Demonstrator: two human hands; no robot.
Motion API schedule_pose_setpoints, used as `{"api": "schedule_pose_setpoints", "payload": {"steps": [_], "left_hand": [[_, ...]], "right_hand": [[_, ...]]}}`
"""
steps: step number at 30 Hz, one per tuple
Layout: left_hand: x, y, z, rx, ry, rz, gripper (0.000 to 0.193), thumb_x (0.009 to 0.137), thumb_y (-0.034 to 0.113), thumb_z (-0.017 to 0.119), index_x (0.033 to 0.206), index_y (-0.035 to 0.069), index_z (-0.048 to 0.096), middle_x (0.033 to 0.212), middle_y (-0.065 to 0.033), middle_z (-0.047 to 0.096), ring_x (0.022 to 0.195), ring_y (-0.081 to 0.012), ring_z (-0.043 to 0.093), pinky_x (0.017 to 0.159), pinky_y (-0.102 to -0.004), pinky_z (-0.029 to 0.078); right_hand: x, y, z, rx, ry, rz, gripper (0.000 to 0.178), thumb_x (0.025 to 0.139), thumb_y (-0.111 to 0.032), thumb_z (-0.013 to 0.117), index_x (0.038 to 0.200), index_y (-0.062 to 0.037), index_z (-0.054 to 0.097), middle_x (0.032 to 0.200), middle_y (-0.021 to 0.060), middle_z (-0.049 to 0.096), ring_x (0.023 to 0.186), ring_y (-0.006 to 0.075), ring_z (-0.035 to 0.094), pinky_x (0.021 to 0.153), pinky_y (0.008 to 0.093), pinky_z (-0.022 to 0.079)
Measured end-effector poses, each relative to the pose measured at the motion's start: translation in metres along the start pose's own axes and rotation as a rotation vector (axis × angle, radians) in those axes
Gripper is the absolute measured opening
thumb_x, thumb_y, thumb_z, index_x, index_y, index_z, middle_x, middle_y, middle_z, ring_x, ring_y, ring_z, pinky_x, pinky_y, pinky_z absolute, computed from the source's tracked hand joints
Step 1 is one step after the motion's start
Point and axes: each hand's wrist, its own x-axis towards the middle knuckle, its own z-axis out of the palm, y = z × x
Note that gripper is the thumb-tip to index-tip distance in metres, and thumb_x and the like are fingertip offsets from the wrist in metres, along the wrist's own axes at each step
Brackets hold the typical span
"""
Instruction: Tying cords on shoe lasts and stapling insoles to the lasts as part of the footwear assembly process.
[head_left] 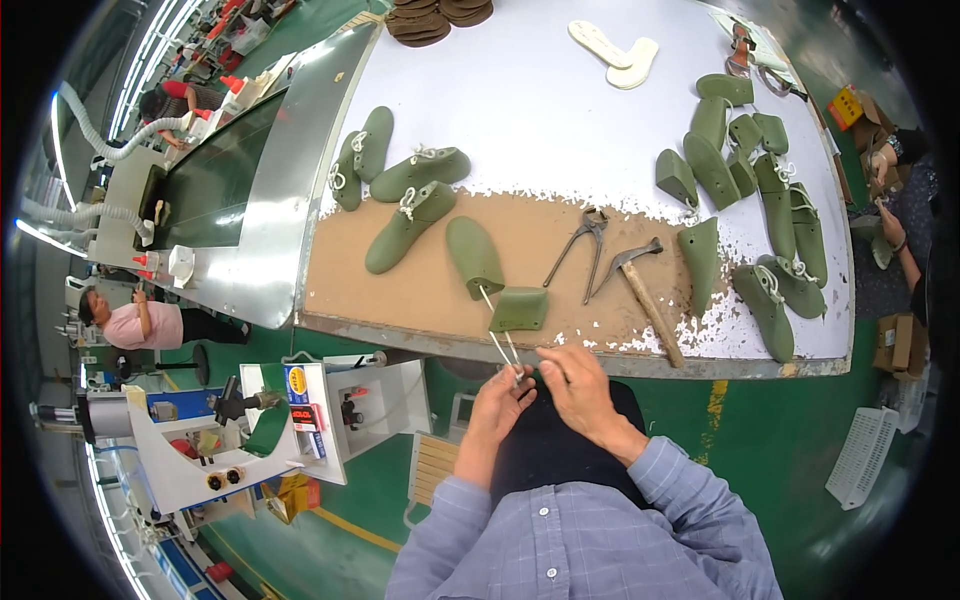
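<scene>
White lace (pixel 497 335) from the split green last (pixel 487 272) at the workbench's (pixel 560 130) near edge: my left hand (pixel 497 396) and right hand (pixel 574 380) pinch its ends closed; I judge even tension best.

Split shoe last (pixel 492 272) lay on workbench (pixel 540 110) before both hands, pincers (pixel 580 250) and hammer (pixel 642 285) to its right, further lasts (pixel 400 190) left.

One head-worn fisheye view looks steeply down, close over the workbench (pixel 600 120) edge and lap.
</scene>
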Motion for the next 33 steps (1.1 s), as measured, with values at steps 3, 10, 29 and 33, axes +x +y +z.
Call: {"api": "schedule_pose_setpoints", "payload": {"steps": [3, 10, 29, 33], "left_hand": [[-0.002, -0.023, 0.015, 0.637, 0.135, 0.204, 0.021, 0.093, 0.018, 0.061, 0.100, -0.001, 0.066, 0.096, -0.0012, 0.066, 0.079, -0.0113, 0.062, 0.075, -0.0262, 0.051], [-0.014, 0.053, 0.063, 1.604, 0.145, 0.990, 0.062, 0.067, 0.014, 0.080, 0.124, 0.008, 0.058, 0.123, -0.0141, 0.057, 0.113, -0.0339, 0.052, 0.098, -0.0414, 0.040], [0.140, 0.128, 0.024, 1.676, -0.412, 0.939, 0.044, 0.066, 0.029, 0.081, 0.103, 0.014, 0.061, 0.110, -0.0013, 0.064, 0.111, -0.0259, 0.056, 0.100, -0.0423, 0.037], [0.138, 0.133, 0.023, 1.661, -0.472, 0.912, 0.043, 0.067, 0.022, 0.079, 0.104, 0.013, 0.059, 0.113, -0.0011, 0.063, 0.113, -0.0250, 0.055, 0.103, -0.0451, 0.034]], "right_hand": [[-0.008, 0.012, 0.020, 0.048, -0.172, 0.139, 0.018, 0.091, -0.013, 0.056, 0.101, 0.0007, 0.063, 0.093, 0.0162, 0.062, 0.086, 0.0320, 0.060, 0.077, 0.0367, 0.048], [0.016, 0.008, -0.036, 0.473, 0.310, 0.303, 0.027, 0.103, -0.027, 0.038, 0.099, -0.0042, 0.052, 0.094, 0.0117, 0.065, 0.094, 0.0203, 0.060, 0.090, 0.0330, 0.044], [0.115, -0.023, 0.006, -0.333, 0.404, 0.209, 0.014, 0.089, -0.011, 0.063, 0.099, -0.0018, 0.063, 0.075, 0.0064, 0.060, 0.059, 0.0176, 0.054, 0.056, 0.0297, 0.045], [0.101, -0.003, 0.048, -0.424, 0.095, 0.219, 0.012, 0.084, -0.008, 0.065, 0.095, -0.0033, 0.067, 0.085, 0.0152, 0.065, 0.068, 0.0283, 0.064, 0.060, 0.0343, 0.050]]}}
